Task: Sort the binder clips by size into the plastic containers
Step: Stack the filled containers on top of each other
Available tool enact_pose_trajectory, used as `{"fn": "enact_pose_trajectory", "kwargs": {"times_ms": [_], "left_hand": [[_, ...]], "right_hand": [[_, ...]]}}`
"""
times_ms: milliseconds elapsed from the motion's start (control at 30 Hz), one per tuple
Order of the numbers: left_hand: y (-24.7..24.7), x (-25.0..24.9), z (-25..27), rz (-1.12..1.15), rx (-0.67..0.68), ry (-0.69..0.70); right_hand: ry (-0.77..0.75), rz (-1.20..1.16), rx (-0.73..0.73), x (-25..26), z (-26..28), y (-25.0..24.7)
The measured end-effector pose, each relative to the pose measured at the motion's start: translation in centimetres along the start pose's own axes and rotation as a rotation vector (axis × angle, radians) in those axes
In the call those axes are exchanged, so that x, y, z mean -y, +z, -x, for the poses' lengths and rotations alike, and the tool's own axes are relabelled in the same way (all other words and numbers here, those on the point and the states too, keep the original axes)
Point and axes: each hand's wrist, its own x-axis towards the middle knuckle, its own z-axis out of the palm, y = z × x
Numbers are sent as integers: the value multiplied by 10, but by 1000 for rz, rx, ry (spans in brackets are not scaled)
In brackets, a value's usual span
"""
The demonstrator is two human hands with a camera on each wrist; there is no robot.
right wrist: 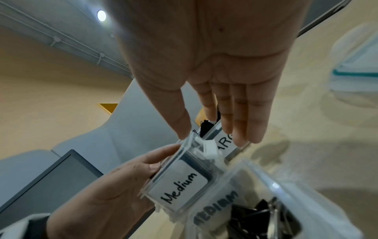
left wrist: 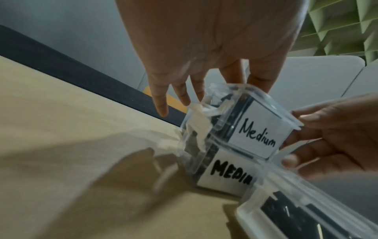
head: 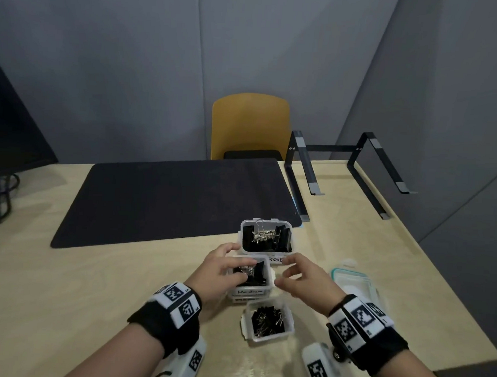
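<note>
Three clear plastic containers of black binder clips stand in a row on the wooden table. The far one, labelled Large, holds big clips. The near one holds several small clips. Between them, a tub labelled "Medium" sits tilted on a second tub marked "MEDIUM". My left hand grips the upper tub from its left side, fingers over the rim. My right hand is at its right wall, fingers fairly straight, thumb at the rim corner.
A clear lid with a teal seal lies to the right of the tubs. A black desk mat covers the table's middle. A black laptop stand is at the back right, a yellow chair behind, a dark monitor far left.
</note>
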Motion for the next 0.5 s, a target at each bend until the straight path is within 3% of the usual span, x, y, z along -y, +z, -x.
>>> {"fn": "enact_pose_trajectory", "kwargs": {"times_ms": [267,500], "left_hand": [[2,-2,0,-137,8,25],[7,3,-1,42,21,-28]], "right_hand": [[-25,417,275,-11,28,4],[-139,521,239,-10,32,19]]}}
